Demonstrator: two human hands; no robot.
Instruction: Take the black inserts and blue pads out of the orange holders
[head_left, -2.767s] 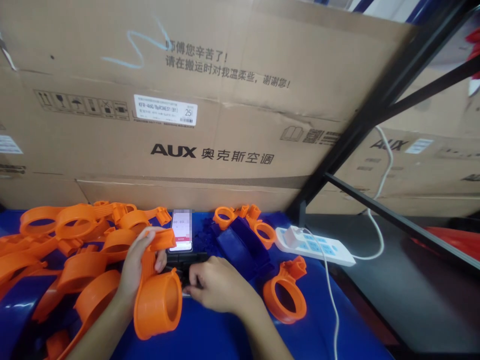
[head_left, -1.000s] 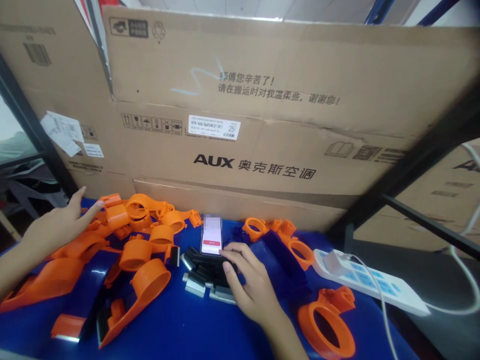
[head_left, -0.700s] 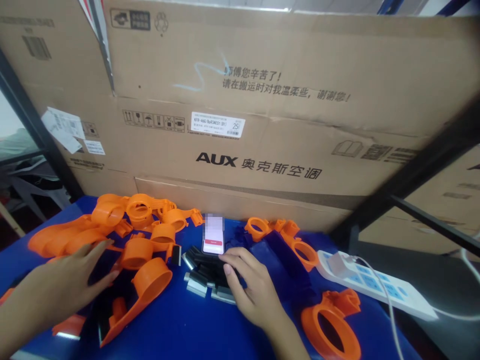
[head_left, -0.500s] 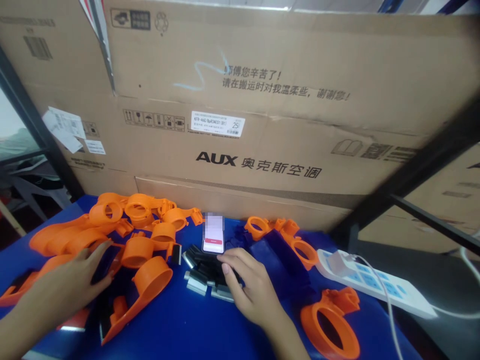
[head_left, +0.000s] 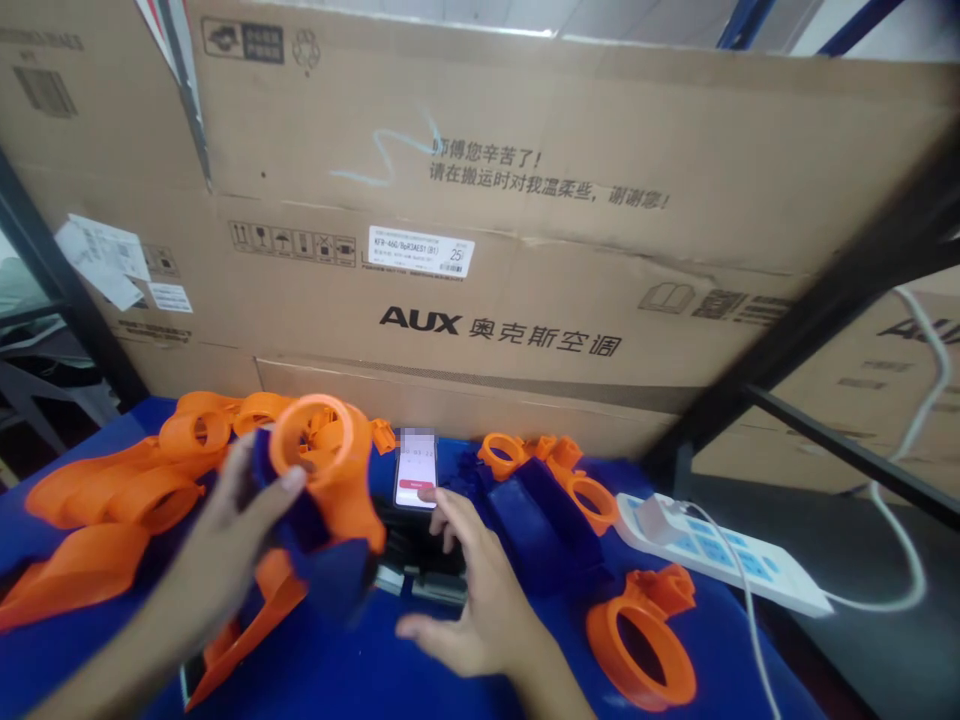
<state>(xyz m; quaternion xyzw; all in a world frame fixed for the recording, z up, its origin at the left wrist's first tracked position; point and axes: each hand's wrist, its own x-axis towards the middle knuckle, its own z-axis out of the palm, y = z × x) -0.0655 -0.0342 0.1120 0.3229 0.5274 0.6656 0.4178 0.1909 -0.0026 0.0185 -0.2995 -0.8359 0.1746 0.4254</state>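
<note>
My left hand grips an orange-and-dark-blue tape dispenser, raised above the table; its lower blue end is smeared by motion, and I cannot tell whether the blue is a separate piece. To its right, my right hand is open, thumb and fingers spread with nothing between them. A phone with a lit screen lies just beyond my right fingertips. Between the hands, black pieces with metal edges lie in a pile, partly hidden by the dispenser and my right hand.
More orange tape dispensers are heaped on the left of the blue table. Dark blue parts and several orange ones lie on the right. Behind a white power strip with a cable stands a large carton.
My left hand has lifted the dispenser from the heap and brought it right, towards the middle. My right hand has opened, its thumb now spread away from the fingers. The view has shifted slightly.
</note>
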